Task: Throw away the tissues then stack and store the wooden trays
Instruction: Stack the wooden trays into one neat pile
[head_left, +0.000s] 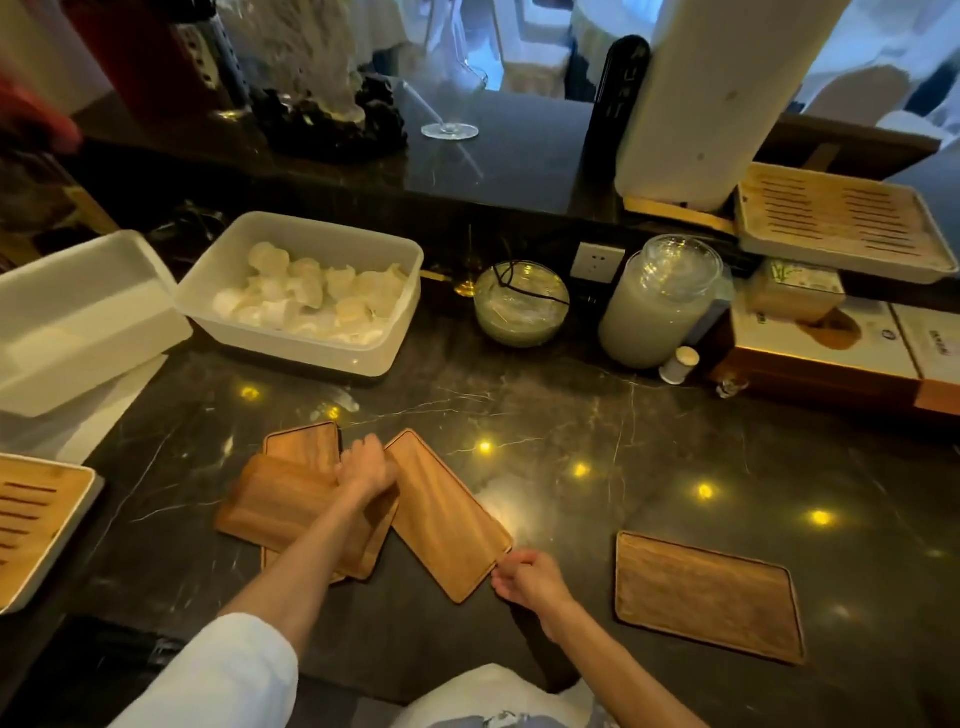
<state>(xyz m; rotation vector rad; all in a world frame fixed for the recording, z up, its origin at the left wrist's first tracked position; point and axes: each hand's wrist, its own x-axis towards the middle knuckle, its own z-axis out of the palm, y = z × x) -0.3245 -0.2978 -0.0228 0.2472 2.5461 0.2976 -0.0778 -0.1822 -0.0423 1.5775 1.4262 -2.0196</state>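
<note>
The wooden trays (449, 514) lie on the dark counter (571, 426), before the white tub (306, 296); they appear thin, rigid, light and smooth. Left hand (366, 470) grips the angled tray's far end, right hand (527, 577) pinches its near corner. Edges look the best hold.

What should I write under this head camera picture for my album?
Two hands, left hand and right hand, gather wooden trays on a dark marble counter.

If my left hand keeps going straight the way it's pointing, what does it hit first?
Your left hand points away from you. Past the wooden trays lies bare counter, then probably the white tub of pale pieces, though depth is hard to judge.
</note>
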